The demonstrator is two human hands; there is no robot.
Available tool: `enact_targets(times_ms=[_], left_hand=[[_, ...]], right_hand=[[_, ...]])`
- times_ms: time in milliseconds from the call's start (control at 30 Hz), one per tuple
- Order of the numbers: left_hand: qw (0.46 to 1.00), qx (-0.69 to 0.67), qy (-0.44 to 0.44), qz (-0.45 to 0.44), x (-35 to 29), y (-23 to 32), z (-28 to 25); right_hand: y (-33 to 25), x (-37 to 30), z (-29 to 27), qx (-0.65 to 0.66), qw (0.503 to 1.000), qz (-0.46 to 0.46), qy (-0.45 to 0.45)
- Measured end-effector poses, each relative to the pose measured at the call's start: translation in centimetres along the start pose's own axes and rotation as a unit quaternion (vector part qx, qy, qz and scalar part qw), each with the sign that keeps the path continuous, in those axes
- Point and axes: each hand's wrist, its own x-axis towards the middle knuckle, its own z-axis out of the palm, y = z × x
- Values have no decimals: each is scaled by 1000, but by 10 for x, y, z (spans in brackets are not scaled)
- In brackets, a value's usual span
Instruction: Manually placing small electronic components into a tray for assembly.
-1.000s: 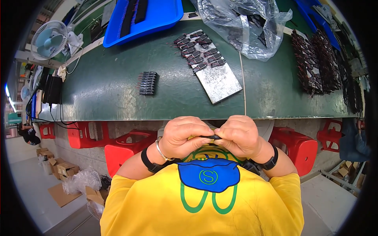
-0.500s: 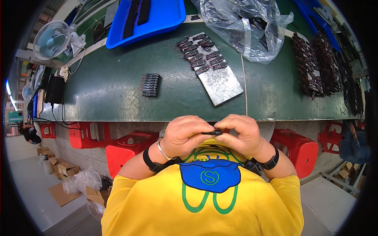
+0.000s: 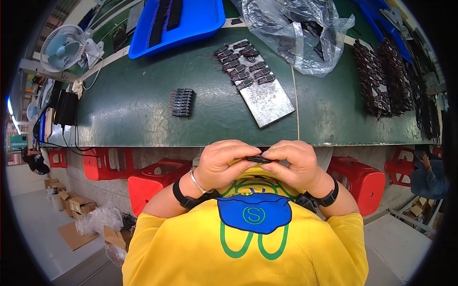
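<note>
Just off the near edge of the table, my left hand (image 3: 220, 160) and my right hand (image 3: 296, 160) pinch a small flat black part (image 3: 258, 159) between thumbs and fingertips. Each holds one end, and the fingers hide much of it. Beyond them a silver metal plate (image 3: 270, 108) lies slanted on the green table (image 3: 138, 124). On its far half sit several small black parts with thin red wires (image 3: 238, 71). Left of the plate is a neat row of similar black parts (image 3: 182, 102), packed side by side.
A blue tray (image 3: 202, 29) with long black strips stands at the back left. A clear plastic bag (image 3: 298, 47) of black parts lies behind the plate. More wired parts (image 3: 381, 86) fill the right side. Red stools (image 3: 359, 183) flank me; a white fan (image 3: 62, 49) stands far left.
The black part has turned slightly between my fingertips, and more of it shows. My fingers have shifted a little on it; the things on the table have not moved.
</note>
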Motion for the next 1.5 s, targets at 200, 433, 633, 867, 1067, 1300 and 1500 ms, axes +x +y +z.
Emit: enact_targets(times_ms=[200,433,633,867,1067,1300,1500], left_hand=[[996,-77,-13,-35,-2,-4,-4],[998,-57,-17,12,-1,-8,-7],[997,-73,-7,-39,-3,-8,-6],[991,-98,-31,-80,-3,-4,-5],[980,-169,-26,-100,-5,-4,-3],[996,-67,-4,-52,-3,2,-4],[999,-40,-3,-21,-5,2,-3]], right_hand=[[1,-1,0,-24,999,-26,5],[-3,4,-1,-21,1000,-5,-1],[-5,7,1,-18,999,32,-8],[3,2,2,-41,999,14,4],[-4,4,1,-85,996,-27,0],[-5,2,6,-81,996,-22,17],[-3,3,5,-84,996,-8,-41]])
